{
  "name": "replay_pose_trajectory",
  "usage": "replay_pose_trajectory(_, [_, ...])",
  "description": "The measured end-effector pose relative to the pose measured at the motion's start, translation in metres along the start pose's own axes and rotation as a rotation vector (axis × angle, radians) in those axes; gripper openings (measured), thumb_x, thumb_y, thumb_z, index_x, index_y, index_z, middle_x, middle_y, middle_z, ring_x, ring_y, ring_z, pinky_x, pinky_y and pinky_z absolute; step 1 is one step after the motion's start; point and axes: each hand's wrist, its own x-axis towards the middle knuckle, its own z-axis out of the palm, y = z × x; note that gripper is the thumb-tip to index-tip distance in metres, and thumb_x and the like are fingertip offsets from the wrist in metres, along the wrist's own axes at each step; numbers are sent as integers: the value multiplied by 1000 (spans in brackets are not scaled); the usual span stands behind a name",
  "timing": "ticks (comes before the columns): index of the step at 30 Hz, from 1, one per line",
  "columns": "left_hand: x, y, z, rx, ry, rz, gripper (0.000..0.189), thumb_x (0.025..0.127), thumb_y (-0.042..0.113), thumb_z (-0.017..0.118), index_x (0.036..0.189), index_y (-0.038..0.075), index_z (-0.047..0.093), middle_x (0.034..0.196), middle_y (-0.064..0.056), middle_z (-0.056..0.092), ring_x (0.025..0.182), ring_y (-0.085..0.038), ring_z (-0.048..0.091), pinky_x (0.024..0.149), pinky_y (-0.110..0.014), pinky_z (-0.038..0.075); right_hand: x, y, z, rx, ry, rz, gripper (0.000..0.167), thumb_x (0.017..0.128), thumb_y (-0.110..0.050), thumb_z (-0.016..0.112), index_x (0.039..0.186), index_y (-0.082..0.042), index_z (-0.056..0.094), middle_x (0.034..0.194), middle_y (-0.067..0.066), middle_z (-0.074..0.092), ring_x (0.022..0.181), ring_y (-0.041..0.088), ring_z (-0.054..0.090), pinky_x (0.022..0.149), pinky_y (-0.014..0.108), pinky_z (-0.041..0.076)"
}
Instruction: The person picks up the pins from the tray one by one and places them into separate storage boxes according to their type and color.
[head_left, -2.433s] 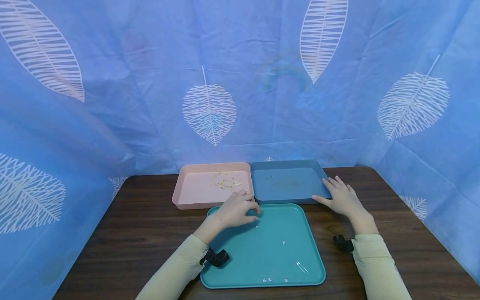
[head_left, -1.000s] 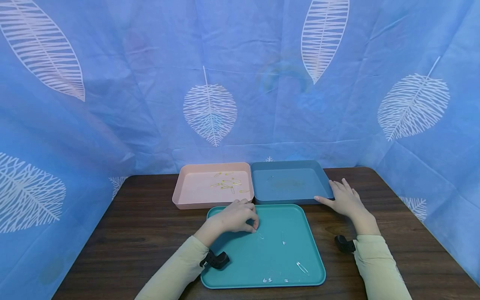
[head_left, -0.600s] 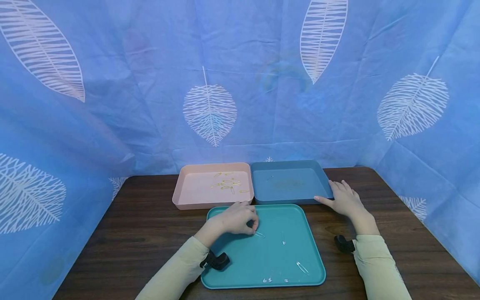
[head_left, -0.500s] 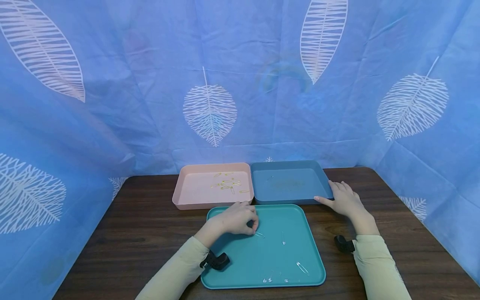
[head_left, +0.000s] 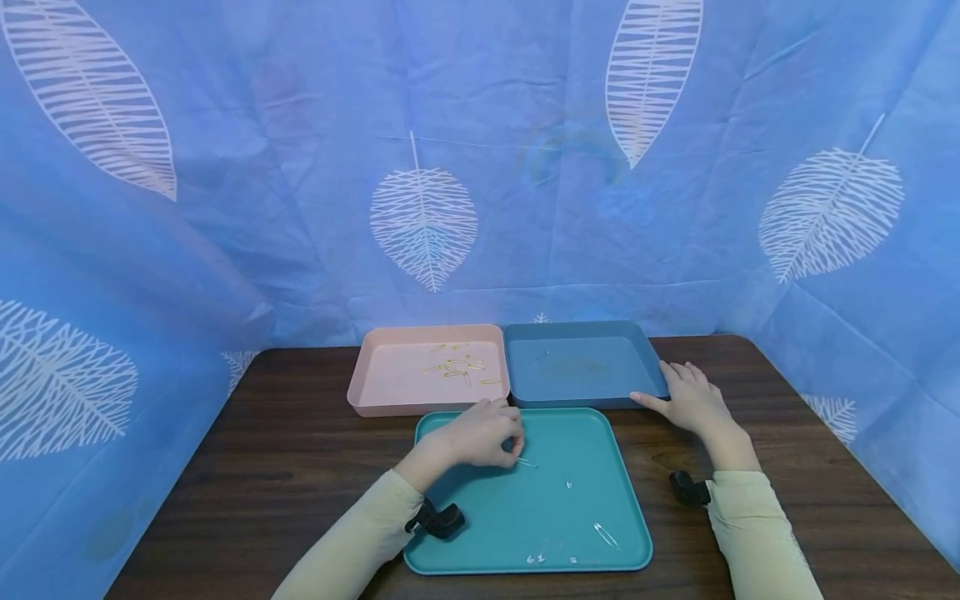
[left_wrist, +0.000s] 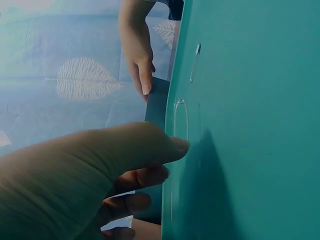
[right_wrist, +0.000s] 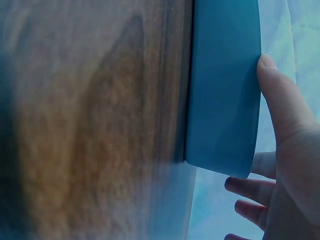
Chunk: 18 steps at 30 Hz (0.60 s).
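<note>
My left hand (head_left: 480,437) is over the far left part of the teal tray (head_left: 577,442). Between its thumb and forefinger it pinches one end of a silver safety pin (left_wrist: 181,101); the pin's other end points away to the right. The right hand (head_left: 692,402) rests at the near right corner of the blue tray (head_left: 577,403), its thumb on the front rim and the other fingers by the right side. On the teal tray lie more pins, among them a safety pin (head_left: 606,536) near the right edge and another (left_wrist: 195,62) farther in.
A pink tray (head_left: 386,379) holding several gold safety pins (head_left: 455,367) stands left of the blue tray, close beside it. One faint pin lies in the blue tray. Small shiny bits (head_left: 536,558) lie near the teal tray's front edge. The dark wooden table (head_left: 285,467) surrounds the trays.
My left hand came down to the teal tray, brought its fingertips together on the safety pin, and has since shifted slightly right and away. The right hand moved a little outward along the blue tray's corner.
</note>
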Motion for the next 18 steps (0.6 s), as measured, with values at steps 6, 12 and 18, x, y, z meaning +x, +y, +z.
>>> replay_pose_trajectory(6, [5, 2, -2, 14, 35, 14, 19, 84, 28, 71, 69, 33, 60, 84, 13, 51, 82, -8, 41, 70, -21, 30, 0, 0, 0, 7, 9, -5, 104, 87, -71, 51, 149, 9, 28, 151, 36, 26, 141, 55, 15, 106, 76, 20])
replay_pose_trajectory(12, [11, 1, -9, 34, 66, 21, 15, 85, 28, 71, 72, 31, 64, 91, 9, 61, 81, -8, 42, 68, -21, 30, -1, -2, -2, 20, 5, -6, 104, 87, -70, 52, 149, 9, 28, 153, 35, 25, 142, 55, 14, 106, 76, 18])
replay_pose_trajectory(18, [18, -3, -17, 73, 140, 37, 11, 88, 26, 67, 77, 27, 68, 91, 6, 63, 78, -10, 40, 68, -21, 28, -1, -2, -2, 27, -1, 3, 104, 87, -71, 52, 149, 9, 27, 153, 35, 24, 143, 55, 11, 107, 76, 15])
